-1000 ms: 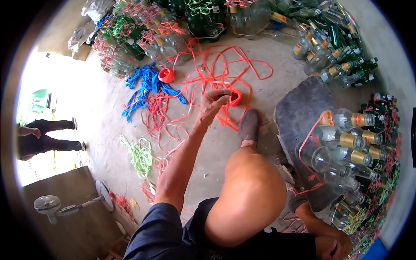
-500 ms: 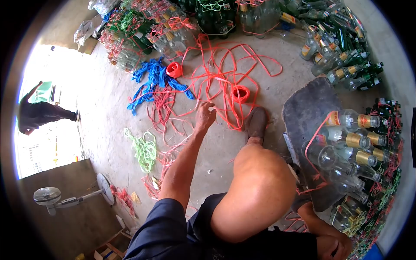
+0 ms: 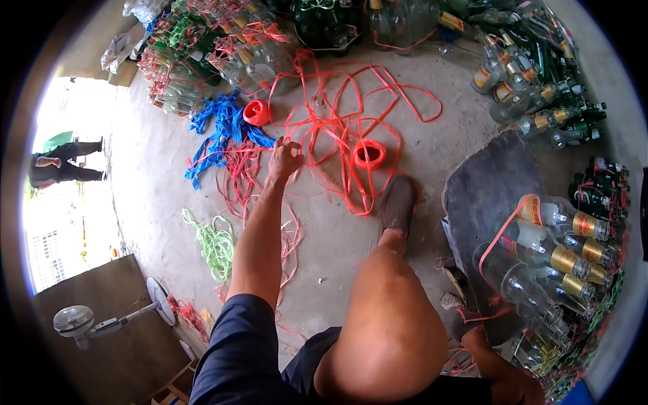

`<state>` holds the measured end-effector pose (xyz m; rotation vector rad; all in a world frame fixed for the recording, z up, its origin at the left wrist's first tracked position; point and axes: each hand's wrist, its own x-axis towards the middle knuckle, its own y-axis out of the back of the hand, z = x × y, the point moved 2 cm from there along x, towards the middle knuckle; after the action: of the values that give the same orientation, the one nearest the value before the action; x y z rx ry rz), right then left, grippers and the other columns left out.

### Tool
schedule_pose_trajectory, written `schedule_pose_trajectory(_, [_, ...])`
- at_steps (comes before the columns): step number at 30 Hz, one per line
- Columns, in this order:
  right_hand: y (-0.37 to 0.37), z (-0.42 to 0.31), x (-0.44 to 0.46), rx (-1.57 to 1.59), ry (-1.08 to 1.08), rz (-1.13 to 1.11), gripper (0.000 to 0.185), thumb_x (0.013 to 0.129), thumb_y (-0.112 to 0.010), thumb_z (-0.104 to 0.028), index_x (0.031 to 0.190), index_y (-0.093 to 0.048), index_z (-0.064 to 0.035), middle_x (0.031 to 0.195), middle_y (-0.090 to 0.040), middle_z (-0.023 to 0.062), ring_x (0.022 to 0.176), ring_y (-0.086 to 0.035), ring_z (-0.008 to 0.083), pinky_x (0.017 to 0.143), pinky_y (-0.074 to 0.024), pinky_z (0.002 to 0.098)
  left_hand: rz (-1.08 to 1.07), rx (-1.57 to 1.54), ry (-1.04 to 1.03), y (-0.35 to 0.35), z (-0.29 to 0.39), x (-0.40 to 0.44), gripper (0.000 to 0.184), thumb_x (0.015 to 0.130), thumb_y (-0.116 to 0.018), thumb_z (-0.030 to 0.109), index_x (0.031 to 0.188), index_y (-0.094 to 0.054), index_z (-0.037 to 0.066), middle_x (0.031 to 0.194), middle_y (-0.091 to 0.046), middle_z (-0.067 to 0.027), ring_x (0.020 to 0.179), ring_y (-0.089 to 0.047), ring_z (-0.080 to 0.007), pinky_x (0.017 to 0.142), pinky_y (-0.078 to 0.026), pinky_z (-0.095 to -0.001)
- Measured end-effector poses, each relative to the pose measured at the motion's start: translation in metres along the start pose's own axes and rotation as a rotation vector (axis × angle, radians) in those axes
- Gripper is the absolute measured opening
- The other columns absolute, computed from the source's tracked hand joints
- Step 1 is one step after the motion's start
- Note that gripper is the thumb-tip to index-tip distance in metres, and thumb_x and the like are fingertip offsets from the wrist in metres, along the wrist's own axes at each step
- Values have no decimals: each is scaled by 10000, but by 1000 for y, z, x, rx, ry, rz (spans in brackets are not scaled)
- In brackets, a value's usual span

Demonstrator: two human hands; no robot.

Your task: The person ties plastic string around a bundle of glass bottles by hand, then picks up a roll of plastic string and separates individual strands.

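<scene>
Just ahead of the brown shoe (image 3: 398, 210), loose red ribbon (image 3: 329, 124) lies slack in wide loops on the floor (image 3: 317, 243). One red roll (image 3: 371, 165) sits among the loops, close to the shoe's toe; a second red roll (image 3: 258, 117) lies farther ahead and left of the shoe.

Progress, by judgement: partial. Bottle bundles (image 3: 250, 66) far ahead and left of the shoe look tied; the ribbon is unstraightened, and the bottle heap (image 3: 505, 73) far ahead and right appears untied.

Left hand (image 3: 284, 159): left of the shoe and somewhat ahead, at the ribbon's left edge. Arm (image 3: 256, 243) reaches well out from a dark sleeve (image 3: 239, 344), fingers curled, thumb bent toward forefinger; cannot tell whether a strand is pinched between. Right hand out of sight.

Around: blue strips (image 3: 233, 128) ahead and left of the shoe, past the hand; green string (image 3: 214, 244) left, slightly nearer the body. Dark board (image 3: 489, 172) right of the shoe, more bottles (image 3: 540, 244) at its outer side. Far left, a person (image 3: 67, 162) at the bright doorway (image 3: 74, 229).
</scene>
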<state>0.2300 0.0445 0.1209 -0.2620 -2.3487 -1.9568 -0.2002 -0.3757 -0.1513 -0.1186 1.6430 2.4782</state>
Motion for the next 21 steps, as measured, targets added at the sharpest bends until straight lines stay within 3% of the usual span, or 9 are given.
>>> schedule_pose_trajectory(1, [-2,-1,2,1,-1,-3,115,944,-645,-91,914,-698,7,896,-693,167,803,-669,323,716,-531,409,-32,-23,-9,-7,-10,7,395,751,-772,280,1129,-740,169,1508,-409,-265,1339,-483,-426,1068,-456,-480])
schedule_pose_trajectory(2, [-3,-1,4,2,1,-7,115,944,-645,-90,913,-698,7,895,-693,167,803,-669,323,716,-531,410,-56,-8,-40,-15,-19,13,385,747,-765,259,1118,-747,157,1455,-494,-238,1260,-561,-392,1021,-489,-453])
schedule_pose_trajectory(5, [-4,0,6,7,5,-9,114,944,-646,-90,912,-698,7,893,-692,167,801,-668,324,715,-531,410,-287,-149,107,-29,-25,20,368,764,-735,230,1126,-734,164,1375,-559,-230,1274,-552,-358,1008,-496,-447])
schedule_pose_trajectory(8, [-3,1,8,8,7,-4,114,944,-646,-89,910,-698,7,891,-692,167,799,-667,325,714,-530,411,-152,-89,-3,-56,-30,12,318,770,-695,196,1074,-743,112,1207,-658,-223,1121,-642,-377,924,-529,-456])
schedule_pose_trajectory(11, [0,0,6,12,17,2,113,944,-647,-88,909,-698,7,889,-691,167,797,-667,326,713,-530,412,-136,-86,97,-41,5,-17,304,764,-656,161,1039,-755,78,1059,-708,-221,1025,-682,-385,870,-548,-461])
schedule_pose_trajectory(13, [2,-1,4,13,21,4,113,944,-647,-88,908,-698,6,888,-691,167,796,-666,326,712,-530,413,-6,-197,-48,-45,24,-31,338,741,-662,149,1052,-765,64,1016,-724,-224,936,-713,-369,827,-566,-429])
schedule_pose_trajectory(17, [8,-5,1,21,25,17,112,944,-648,-87,906,-698,6,885,-690,167,794,-665,327,711,-529,414,-93,-653,45,-23,86,-69,365,793,-706,172,1104,-733,-17,994,-747,-191,872,-731,-251,782,-566,-344])
schedule_pose_trajectory(18, [9,-6,1,21,28,22,112,944,-648,-86,905,-698,6,884,-690,167,793,-665,328,710,-529,415,-102,-711,48,-6,112,-80,408,838,-692,149,1178,-685,-77,967,-737,-136,862,-685,-174,769,-543,-312])
schedule_pose_trajectory(21, [11,-10,-4,28,36,32,111,944,-649,-86,904,-697,6,882,-690,168,791,-664,328,709,-529,416,-139,-985,29,18,162,-93,420,886,-684,164,1245,-658,-53,1016,-717,-87,902,-653,-131,791,-525,-281])
